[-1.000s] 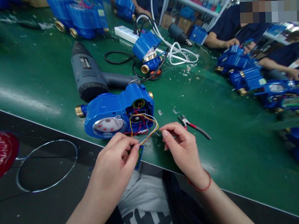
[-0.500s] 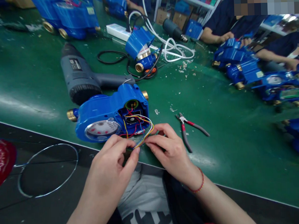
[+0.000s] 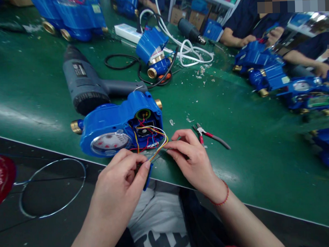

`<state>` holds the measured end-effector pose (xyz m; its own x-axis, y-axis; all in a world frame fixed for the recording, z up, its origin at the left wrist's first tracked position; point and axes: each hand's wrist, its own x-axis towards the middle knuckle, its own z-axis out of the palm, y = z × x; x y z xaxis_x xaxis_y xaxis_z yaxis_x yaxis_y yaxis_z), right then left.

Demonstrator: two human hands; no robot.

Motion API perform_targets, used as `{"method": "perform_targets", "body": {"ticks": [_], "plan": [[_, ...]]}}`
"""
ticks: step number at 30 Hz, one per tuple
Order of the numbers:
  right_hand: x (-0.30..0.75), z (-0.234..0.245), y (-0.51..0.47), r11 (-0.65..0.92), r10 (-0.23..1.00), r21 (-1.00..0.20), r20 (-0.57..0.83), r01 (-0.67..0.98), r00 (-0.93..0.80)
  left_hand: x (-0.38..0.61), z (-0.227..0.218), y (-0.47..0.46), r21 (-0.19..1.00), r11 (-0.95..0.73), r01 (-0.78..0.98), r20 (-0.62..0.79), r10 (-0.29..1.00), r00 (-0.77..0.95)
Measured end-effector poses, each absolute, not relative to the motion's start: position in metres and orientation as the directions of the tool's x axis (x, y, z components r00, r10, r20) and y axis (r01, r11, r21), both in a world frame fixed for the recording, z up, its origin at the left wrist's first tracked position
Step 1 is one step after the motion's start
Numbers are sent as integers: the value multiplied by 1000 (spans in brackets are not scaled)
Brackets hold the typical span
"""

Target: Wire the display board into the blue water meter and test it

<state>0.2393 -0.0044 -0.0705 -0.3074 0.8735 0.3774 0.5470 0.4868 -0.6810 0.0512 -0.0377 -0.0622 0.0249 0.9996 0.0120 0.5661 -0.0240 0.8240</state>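
A blue water meter (image 3: 105, 120) with a round dial lies near the table edge, its wiring compartment uncovered. White, yellow and other thin wires (image 3: 163, 139) loop out of it toward me. My left hand (image 3: 125, 175) pinches their ends between thumb and forefinger. Below those fingertips hangs a small blue flat piece (image 3: 147, 178), partly hidden by the thumb. My right hand (image 3: 189, 155) is beside the wire loop, thumb and forefinger pinched together; a thin dark strand seems to reach them, but what they hold is unclear. Red-and-grey cutting pliers (image 3: 212, 135) lie just beyond, partly covered by that hand.
A grey heat gun (image 3: 84, 83) lies behind the meter. Further back are another blue meter (image 3: 152, 48), a white power strip (image 3: 127, 33), cables and a second heat gun (image 3: 189, 30). Co-workers' hands (image 3: 274, 36) handle blue meters at the right. Scraps dot the green table (image 3: 252, 163).
My right hand has moved slightly right and away from the left fingertips, now covering part of the pliers. The small blue piece has come into view under my left thumb.
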Motion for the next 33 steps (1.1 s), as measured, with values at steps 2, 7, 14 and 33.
{"method": "perform_targets", "body": {"ticks": [2,7,14,33], "plan": [[238,-71,-6,506,861,-696,376,509,-342,51,-64,-38,829,-20,558,6,1000,27],[227,-74,-11,547,821,-735,376,402,-430,51,-64,-40,837,-22,546,3,999,35],[214,-70,-11,456,858,-824,307,336,-412,49,-63,-39,839,-49,541,27,998,49],[223,-56,-3,217,966,-958,239,189,99,45,-44,-35,972,237,2,-237,969,67]]}}
